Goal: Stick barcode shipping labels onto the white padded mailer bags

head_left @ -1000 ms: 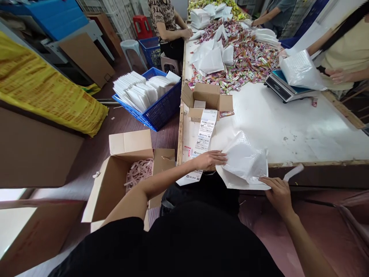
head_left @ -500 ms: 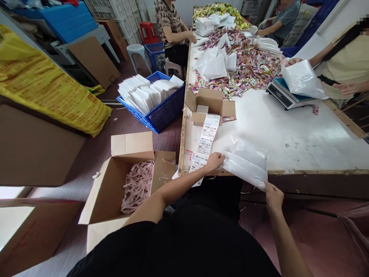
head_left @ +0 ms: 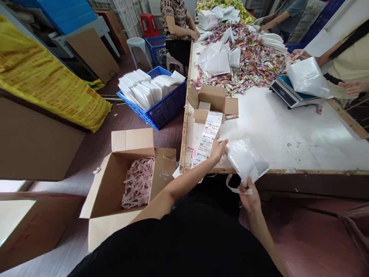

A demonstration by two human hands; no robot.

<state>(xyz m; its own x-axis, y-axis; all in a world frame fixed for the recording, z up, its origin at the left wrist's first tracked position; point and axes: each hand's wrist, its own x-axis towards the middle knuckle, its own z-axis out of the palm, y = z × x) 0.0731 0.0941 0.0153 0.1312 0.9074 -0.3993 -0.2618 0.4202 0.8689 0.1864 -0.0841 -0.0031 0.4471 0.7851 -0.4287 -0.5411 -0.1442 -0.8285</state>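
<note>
A filled white mailer bag (head_left: 245,158) lies over the near edge of the white table (head_left: 288,127). My left hand (head_left: 218,149) presses on the bag's left end. My right hand (head_left: 249,194), below the table edge, pinches a thin pale strip (head_left: 233,187) that curls off the bag's lower edge. A strip of printed labels (head_left: 208,139) runs from a small open carton (head_left: 212,102) toward my left hand.
On the floor at left stand an open cardboard box (head_left: 115,192) with pink strips and a blue basket (head_left: 161,109) of white mailers. Candy packets (head_left: 250,63) cover the far table. A scale (head_left: 290,96) sits at right, where another person holds a bag; other people sit farther back.
The bag's flap has been folded shut and the bag turned. My right hand slid left along its lower edge and now pulls a thin strip away; my left hand stayed on the bag's left end.
</note>
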